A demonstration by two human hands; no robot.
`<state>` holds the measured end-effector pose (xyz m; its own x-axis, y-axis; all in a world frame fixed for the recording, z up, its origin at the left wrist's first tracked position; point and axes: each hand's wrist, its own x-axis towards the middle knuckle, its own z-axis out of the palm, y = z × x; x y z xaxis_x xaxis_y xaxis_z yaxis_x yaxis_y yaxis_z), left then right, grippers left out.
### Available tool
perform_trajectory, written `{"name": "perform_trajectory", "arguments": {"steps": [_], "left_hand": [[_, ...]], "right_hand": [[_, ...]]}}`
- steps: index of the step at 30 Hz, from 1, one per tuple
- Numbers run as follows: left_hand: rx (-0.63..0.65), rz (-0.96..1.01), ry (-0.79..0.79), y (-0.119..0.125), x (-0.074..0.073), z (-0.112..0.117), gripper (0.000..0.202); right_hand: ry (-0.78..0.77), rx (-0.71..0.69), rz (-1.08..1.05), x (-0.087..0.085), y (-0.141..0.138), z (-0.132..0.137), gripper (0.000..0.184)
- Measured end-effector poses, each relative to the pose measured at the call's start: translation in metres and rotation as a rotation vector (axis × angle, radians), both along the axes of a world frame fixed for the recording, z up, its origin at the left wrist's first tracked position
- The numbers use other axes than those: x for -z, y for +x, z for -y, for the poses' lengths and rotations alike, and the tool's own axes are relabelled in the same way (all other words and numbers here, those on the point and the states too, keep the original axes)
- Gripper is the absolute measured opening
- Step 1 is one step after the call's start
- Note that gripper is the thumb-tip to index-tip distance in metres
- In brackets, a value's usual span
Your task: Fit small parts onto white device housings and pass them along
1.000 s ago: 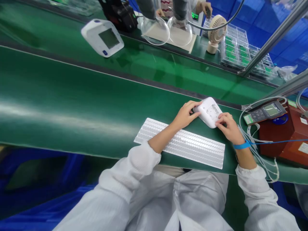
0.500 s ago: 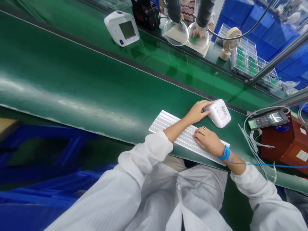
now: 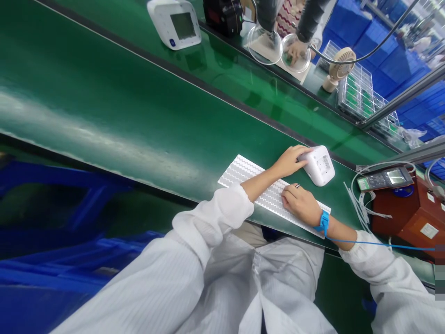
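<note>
My left hand (image 3: pixel 292 160) grips the left end of a white blood pressure monitor (image 3: pixel 321 166), fingers over its edge and thumb at its near side. The monitor lies with a printed label facing up. Under my forearm stretches a white sheet of stickers (image 3: pixel 239 172) with wavy grey rows, near the bench's front edge. My right hand (image 3: pixel 301 203), with a blue wrist strap (image 3: pixel 324 222), rests on this sheet. Its fingers are curled and pressed together at the sheet's surface; whatever is between the fingertips is hidden.
Another blood pressure monitor (image 3: pixel 177 24) stands on the far strip of the green bench (image 3: pixel 139 111). To the right are a handheld meter (image 3: pixel 385 180), a brown box (image 3: pixel 413 211) and white tubing (image 3: pixel 354 197). Across the bench, a co-worker's hand (image 3: pixel 295 51) shows near a small fan (image 3: pixel 339 69).
The view has shifted slightly, so the far objects sit higher and a little to the right. Both hands keep nearly the same pose on the monitor and the sheet.
</note>
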<state>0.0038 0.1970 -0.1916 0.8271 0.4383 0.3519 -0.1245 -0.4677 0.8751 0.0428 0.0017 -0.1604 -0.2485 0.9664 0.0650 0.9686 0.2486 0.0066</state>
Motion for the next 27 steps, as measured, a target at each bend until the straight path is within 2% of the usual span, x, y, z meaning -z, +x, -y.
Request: {"name": "perform_trajectory", "arguments": {"steps": [4,10,17,20,23,27], "left_hand": [[-0.001,0.021,-0.014,0.0,0.001,0.0,0.055],[0.0,0.025,-0.025,0.0,0.001,0.0,0.054],[0.002,0.011,-0.024,-0.003,-0.001,-0.001,0.053],[0.005,0.021,-0.025,-0.003,-0.001,-0.001,0.054],[0.014,0.024,-0.024,-0.003,0.0,-0.001,0.053],[0.013,0.017,-0.018,-0.005,-0.001,-0.001,0.053]], "right_hand": [[0.005,-0.002,-0.088,0.0,0.004,-0.002,0.019],[-0.071,-0.087,-0.199,-0.004,0.015,-0.007,0.023],[-0.047,-0.092,-0.144,0.003,0.015,-0.008,0.018],[0.018,-0.045,-0.188,0.006,0.006,-0.008,0.017],[0.081,0.032,-0.382,0.003,0.001,-0.006,0.014],[0.293,0.222,-0.583,-0.009,0.024,0.01,0.013]]}}
